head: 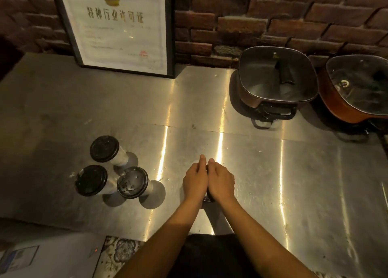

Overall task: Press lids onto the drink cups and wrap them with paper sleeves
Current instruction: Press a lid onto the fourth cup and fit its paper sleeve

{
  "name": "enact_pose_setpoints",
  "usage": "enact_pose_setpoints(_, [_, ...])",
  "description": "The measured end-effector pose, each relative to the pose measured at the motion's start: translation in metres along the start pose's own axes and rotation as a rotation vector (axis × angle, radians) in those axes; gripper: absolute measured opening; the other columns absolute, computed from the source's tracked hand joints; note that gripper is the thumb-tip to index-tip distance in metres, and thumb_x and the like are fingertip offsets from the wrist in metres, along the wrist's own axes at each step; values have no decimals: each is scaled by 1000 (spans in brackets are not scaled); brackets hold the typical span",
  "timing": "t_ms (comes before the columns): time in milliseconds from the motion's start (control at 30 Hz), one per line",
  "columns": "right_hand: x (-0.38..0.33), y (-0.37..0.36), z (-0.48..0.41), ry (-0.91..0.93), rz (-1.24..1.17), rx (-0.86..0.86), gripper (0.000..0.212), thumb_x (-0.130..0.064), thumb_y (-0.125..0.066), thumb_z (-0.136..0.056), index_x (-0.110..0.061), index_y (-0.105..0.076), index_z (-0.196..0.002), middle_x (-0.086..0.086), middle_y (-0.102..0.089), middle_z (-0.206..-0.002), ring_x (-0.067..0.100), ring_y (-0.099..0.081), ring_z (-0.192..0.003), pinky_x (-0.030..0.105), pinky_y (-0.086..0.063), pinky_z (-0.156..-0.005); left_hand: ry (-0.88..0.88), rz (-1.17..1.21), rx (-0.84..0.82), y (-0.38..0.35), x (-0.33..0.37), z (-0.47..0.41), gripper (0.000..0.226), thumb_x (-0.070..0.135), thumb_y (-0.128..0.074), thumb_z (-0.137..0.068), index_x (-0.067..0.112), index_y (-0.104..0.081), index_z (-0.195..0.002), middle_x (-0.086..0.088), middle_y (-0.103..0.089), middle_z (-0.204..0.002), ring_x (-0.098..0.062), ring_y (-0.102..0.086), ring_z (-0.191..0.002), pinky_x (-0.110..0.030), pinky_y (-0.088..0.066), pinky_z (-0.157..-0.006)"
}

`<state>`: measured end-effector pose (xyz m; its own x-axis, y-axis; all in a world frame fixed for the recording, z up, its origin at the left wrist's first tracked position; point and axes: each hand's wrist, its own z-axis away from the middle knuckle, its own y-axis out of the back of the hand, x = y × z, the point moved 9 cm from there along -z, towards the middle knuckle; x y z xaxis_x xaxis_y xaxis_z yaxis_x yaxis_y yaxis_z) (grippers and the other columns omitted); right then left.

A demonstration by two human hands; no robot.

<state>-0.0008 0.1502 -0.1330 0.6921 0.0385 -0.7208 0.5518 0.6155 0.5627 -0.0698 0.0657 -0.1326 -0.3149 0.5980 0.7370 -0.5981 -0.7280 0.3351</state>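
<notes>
Both hands lie side by side, palms down, over a cup with a black lid in the middle of the steel counter. My left hand covers the lid's left half and my right hand its right half; only a sliver of the lid's rim shows between the wrists. To the left stand three white cups, each with a black lid on top: a far one, a near-left one and a near-right one. I see no paper sleeves.
The steel counter runs up to a brick wall. A framed certificate leans on the wall at the back left. Two electric pots with glass lids sit at the back right, their cords on the counter.
</notes>
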Motion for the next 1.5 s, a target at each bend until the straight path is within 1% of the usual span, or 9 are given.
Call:
enact_pose_setpoints(167, [5, 5, -4, 13, 54, 46, 47, -31, -32, -109, -32, -50, -66, -15, -57, -66, 5, -58, -65, 29, -46, -75, -63, -12, 121, 4, -3, -2, 54, 52, -35, -106, 20, -76, -92, 0, -78, -94, -18, -72, -90, -43, -56, -96])
enact_pose_setpoints(400, [9, 5, -6, -16, 147, 63, 34, -28, -36, -108, -28, -54, -79, -15, -56, -76, -1, -49, -60, 5, -31, -58, -68, -36, 203, 6, -9, -6, 43, 38, -42, -107, 21, -77, -88, 1, -77, -90, -15, -71, -82, -37, -59, -90])
enact_pose_setpoints(633, [27, 6, 4, -61, -56, 118, 44, -45, -26, -103, -31, -61, -80, -8, -68, -85, 17, -66, -87, 49, -51, -96, -155, -125, -39, -8, 6, -7, 32, 33, -45, -105, 19, -73, -106, -1, -75, -106, -19, -70, -97, -38, -56, -94])
enact_pose_setpoints(767, [25, 19, 9, 28, 95, 110, 52, -60, -23, -99, -33, -58, -126, -3, -60, -136, 23, -50, -132, 55, -17, -123, -198, -67, -168, -9, 24, -3, 38, 44, -42, -106, 25, -65, -130, 2, -70, -127, -17, -64, -117, -39, -49, -109])
enact_pose_setpoints(933, [-34, 13, 40, 688, 508, 25, 55, -64, -44, -94, -36, -53, -141, -4, -42, -156, 23, -28, -150, 53, 13, -123, -89, 252, -86, 20, 7, -4, 49, 55, -34, -104, 26, -69, -121, -1, -72, -123, -20, -66, -115, -41, -49, -108])
enact_pose_setpoints(1067, [-42, -17, 46, 896, 825, -152, 60, -66, -42, -89, -33, -61, -134, 1, -57, -144, 29, -45, -139, 64, -15, -121, 28, 295, -113, 26, -17, -3, 58, 60, -29, -103, 23, -70, -119, -4, -75, -118, -23, -70, -109, -47, -51, -107])
enact_pose_setpoints(1200, [-41, -23, 46, 939, 904, -147, 45, -52, -52, -83, -26, -69, -116, 3, -69, -114, 26, -62, -106, 47, -49, -96, 117, 331, -132, 24, -33, -2, 57, 62, -30, -103, 26, -70, -120, -6, -76, -117, -26, -71, -109, -51, -52, -106])
enact_pose_setpoints(1333, [-41, -21, 44, 946, 873, -95, 42, -49, -57, -77, -25, -71, -109, 1, -70, -104, 24, -63, -95, 42, -54, -81, 138, 318, -137, 21, -34, 1, 56, 58, -30, -104, 23, -70, -122, -9, -74, -119, -26, -71, -109, -49, -53, -105])
enact_pose_setpoints(1500, [-43, -11, 31, 801, 758, -75, 39, -52, -59, -79, -29, -71, -109, -4, -68, -106, 19, -61, -99, 40, -54, -85, 132, 231, -152, 22, -39, -1, 46, 57, -39, -103, 24, -69, -116, -6, -74, -115, -23, -71, -105, -45, -56, -103])
